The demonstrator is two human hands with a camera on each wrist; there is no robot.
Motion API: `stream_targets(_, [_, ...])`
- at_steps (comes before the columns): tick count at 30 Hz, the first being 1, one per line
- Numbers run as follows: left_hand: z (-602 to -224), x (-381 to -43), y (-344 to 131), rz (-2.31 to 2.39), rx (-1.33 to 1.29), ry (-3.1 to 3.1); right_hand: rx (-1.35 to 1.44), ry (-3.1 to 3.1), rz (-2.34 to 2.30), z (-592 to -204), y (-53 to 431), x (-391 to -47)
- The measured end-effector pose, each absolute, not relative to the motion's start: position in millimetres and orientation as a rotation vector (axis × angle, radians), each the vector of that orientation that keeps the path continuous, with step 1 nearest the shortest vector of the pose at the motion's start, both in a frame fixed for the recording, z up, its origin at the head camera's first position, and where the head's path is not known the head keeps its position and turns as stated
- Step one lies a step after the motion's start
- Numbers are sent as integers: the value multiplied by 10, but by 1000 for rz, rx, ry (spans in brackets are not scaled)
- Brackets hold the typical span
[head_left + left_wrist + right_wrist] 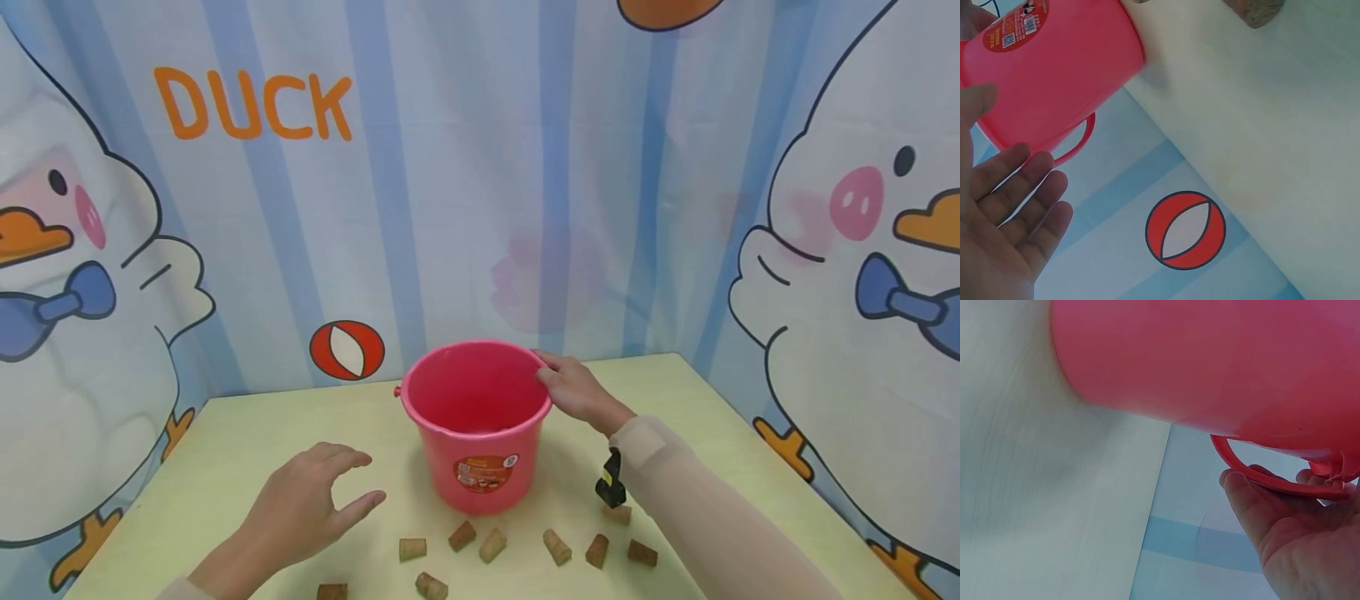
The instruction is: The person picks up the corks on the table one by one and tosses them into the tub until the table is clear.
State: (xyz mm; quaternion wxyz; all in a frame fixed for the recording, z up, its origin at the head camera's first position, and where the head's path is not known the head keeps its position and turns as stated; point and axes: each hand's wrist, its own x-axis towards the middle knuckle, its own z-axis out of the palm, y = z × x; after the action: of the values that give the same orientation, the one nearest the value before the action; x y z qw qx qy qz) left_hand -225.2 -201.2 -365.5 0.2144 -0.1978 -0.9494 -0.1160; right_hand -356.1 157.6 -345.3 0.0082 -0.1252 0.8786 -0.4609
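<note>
Corks (pixel 492 545), nine counted, tan to brown, lying loose and at various angles across the near side of the bench (pixel 712 433); one cut by the lower edge of the head view, another partly hidden near the right wrist. Left hand (pixel 300 500), bare, left of these and nearer than the bucket: grip wide, thumb and fingers well parted, touching nothing. Sleeve (pixel 720 517), pale beige, on the right arm, with a black strap (pixel 612 479) at the cuff. Pink bucket (pixel 487 444), on or just above the bench beyond the corks, a contact not settled by the views: it lies to the right of the left grip and a little farther off, long axis close to upright, mouth upward; the right hand (pixel 581 390) is the nearer, already in contact, its grip closed on the rim's right side beside the handle (pixel 1229 453). Bucket glossy, tapering toward the base, interior plain where visible; orange oval label (pixel 486 473) on the near wall, small knob (pixel 398 392) at the left rim. Backdrop (pixel 480 208), striped blue and white, with duck figures, orange lettering and a red-and-white ball motif (pixel 347 350).
</note>
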Motion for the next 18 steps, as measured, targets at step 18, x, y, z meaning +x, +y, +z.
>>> stream_targets(18, [-3816, -2153, -2259, -354, -524, -2875, -379, 2741, -1446, -3437, 1576, -3550])
